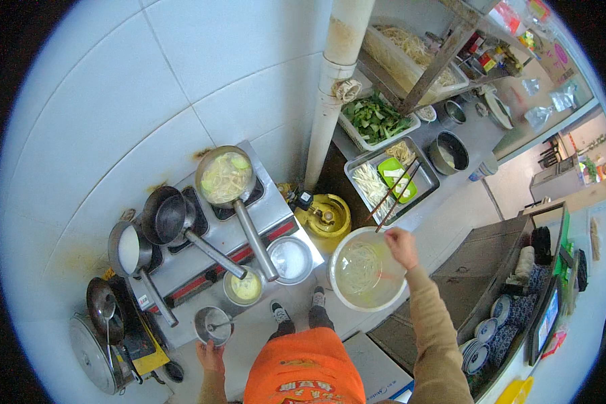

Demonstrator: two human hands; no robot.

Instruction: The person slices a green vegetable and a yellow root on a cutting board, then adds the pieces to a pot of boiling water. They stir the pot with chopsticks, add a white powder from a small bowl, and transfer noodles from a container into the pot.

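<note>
My left hand (pixel 211 356) grips the rim of a small metal bowl (pixel 202 323), low in front of the stove. A spoon (pixel 219 324) rests inside that bowl. My right hand (pixel 401 247) hangs over the right rim of a white plastic bucket (pixel 336 283) holding cloudy liquid and pale noodle-like strands (pixel 361 267). Its fingers are bunched; whether anything is between them cannot be made out. Just beyond the fingertips, a pair of brown chopsticks (pixel 398 193) lies across a metal tray (pixel 352 174) with white strips (pixel 371 184) and a green dish (pixel 391 166).
On the steel stove (pixel 222 240) stand a pan of noodles and vegetables (pixel 225 177), a dark pan (pixel 167 217) and a pan of white liquid (pixel 130 250); their handles jut toward me. A yellow gas cylinder (pixel 333 217) stands beside it. Dishes (pixel 477 356) fill a shelf at right.
</note>
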